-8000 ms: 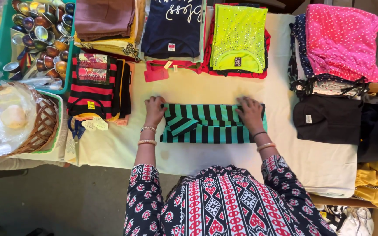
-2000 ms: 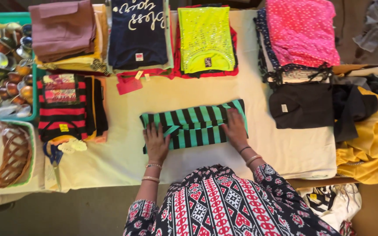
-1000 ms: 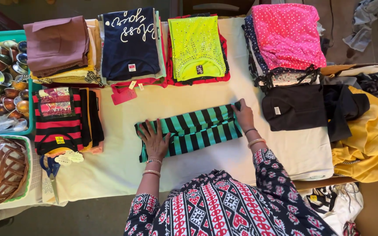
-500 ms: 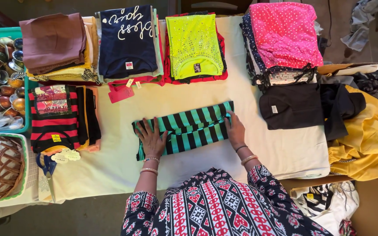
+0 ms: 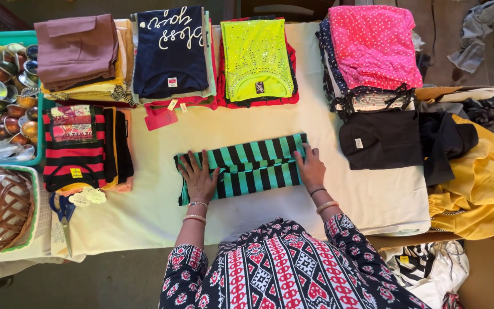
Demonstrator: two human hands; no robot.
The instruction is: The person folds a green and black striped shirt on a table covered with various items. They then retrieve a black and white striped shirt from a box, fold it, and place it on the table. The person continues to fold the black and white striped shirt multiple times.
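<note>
A folded green-and-black striped garment (image 5: 247,166) lies on the cream-covered table (image 5: 161,212) in front of me. My left hand (image 5: 197,176) rests flat on its left end, fingers spread. At the right end my right hand (image 5: 311,167) presses on the edge of the garment, fingers apart. Neither hand grips anything. Bangles circle both wrists.
Folded clothes line the far edge: a brown stack (image 5: 78,51), a navy top (image 5: 170,51), a neon yellow top (image 5: 257,57), a pink dotted pile (image 5: 373,48). A red-and-black striped shirt (image 5: 75,146) lies left, black garment (image 5: 398,140) and yellow cloth (image 5: 481,189) right, a wicker basket (image 5: 4,214) far left.
The striped garment has been folded narrower and turned slightly. Both hands stay on its ends, and my right hand has slid along the right edge toward me.
</note>
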